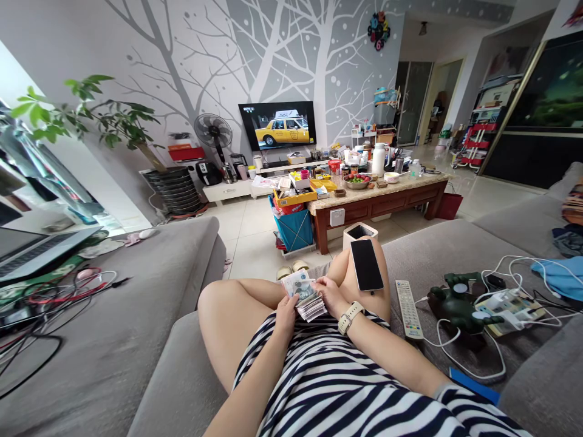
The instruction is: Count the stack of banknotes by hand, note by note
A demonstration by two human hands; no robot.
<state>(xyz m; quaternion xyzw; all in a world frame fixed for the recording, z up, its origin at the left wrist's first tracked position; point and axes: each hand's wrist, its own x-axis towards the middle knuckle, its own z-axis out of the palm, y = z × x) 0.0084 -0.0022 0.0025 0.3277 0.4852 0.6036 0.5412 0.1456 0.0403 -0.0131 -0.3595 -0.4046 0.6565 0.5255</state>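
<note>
A stack of banknotes (311, 309) is held over my lap, several edges fanned toward me and a blue-grey printed note face showing at the top. My left hand (286, 311) grips the stack's left side, thumb on top. On the other side, the fingers of my right hand (331, 296) pinch the notes' upper right edge; exactly how many notes they hold cannot be seen. A pale wristwatch (350, 318) is on my right wrist. Just right of that hand, a phone (367, 265) with a dark screen lies on my right leg.
On the grey sofa (419, 243) to my right lie a remote control (409, 309), a dark green figure-shaped object (460, 303) and white cables. Tangled cables (36, 315) and a laptop (40, 246) are at left. Ahead stands a crowded coffee table (378, 209) beside a blue bin (294, 229).
</note>
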